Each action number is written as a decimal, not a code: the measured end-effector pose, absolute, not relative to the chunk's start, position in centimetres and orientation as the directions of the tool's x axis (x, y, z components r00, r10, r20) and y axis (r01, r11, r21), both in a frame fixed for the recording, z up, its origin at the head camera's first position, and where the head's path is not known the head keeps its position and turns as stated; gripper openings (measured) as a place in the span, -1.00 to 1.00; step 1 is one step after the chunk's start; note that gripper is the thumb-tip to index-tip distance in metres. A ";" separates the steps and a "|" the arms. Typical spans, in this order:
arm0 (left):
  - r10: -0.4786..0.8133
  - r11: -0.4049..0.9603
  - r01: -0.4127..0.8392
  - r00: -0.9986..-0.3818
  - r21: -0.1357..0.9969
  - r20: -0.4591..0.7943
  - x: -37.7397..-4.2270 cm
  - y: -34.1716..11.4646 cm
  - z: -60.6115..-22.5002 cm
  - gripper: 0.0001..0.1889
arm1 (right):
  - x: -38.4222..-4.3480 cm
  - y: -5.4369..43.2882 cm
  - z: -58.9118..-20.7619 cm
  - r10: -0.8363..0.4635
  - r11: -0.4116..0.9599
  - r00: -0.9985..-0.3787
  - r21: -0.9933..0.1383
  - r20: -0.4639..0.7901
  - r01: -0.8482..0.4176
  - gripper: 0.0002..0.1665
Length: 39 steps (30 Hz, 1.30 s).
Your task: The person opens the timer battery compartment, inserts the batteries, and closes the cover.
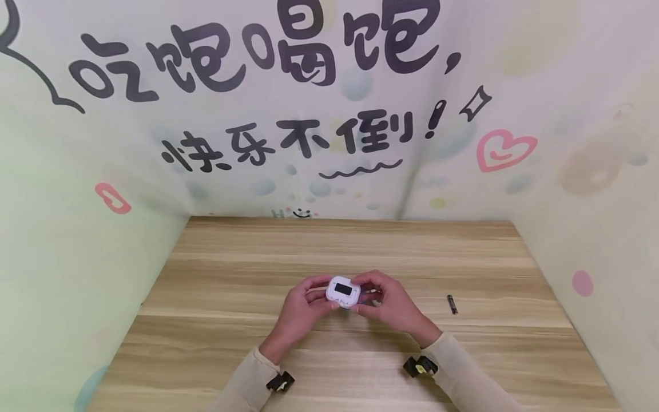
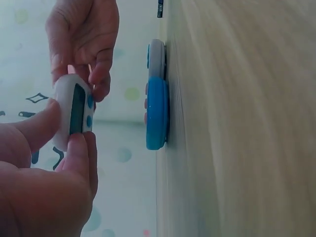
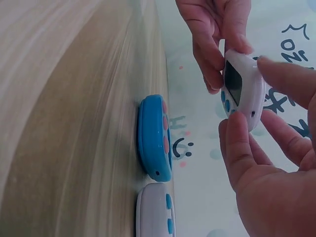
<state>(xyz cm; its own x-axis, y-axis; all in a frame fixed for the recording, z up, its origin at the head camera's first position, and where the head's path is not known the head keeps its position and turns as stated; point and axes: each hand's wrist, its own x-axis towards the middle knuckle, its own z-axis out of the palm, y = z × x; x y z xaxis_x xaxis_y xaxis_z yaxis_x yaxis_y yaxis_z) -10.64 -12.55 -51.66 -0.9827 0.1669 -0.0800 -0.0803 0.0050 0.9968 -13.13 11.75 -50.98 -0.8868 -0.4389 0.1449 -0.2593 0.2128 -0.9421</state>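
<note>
Between both hands, above the table, is a small white digital timer with rounded corners. Its back, bearing a black rectangle, faces up in the head view; the wrist views show a dark screen and blue buttons on the other face. My left hand pinches one end between thumb and fingers. At the opposite end, my right hand holds it with thumb and fingertips. Lower down, a blue timer with pinkish buttons and another white timer with blue buttons lie on the table, mostly hidden by my hands in the head view.
A dark battery lies on the wood-grain table to the right of my right hand. White walls with printed lettering and drawings enclose the table at the back and both sides.
</note>
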 end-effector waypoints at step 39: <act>0.347 0.003 -0.056 -0.937 0.998 -0.053 -10.4 -12.7 -50.7 -0.30 | -12.9 11.0 -50.4 -0.476 0.232 -0.879 -0.967 -0.017 -0.106 -0.45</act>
<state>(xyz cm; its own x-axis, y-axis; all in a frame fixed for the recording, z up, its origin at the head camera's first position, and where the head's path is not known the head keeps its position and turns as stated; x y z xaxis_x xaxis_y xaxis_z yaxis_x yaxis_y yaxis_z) -10.40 -12.71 -50.68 -0.9365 0.3466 -0.0534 -0.0560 0.0026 0.9984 -12.89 11.02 -50.41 -0.8791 -0.4764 -0.0174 -0.1064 0.2316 -0.9670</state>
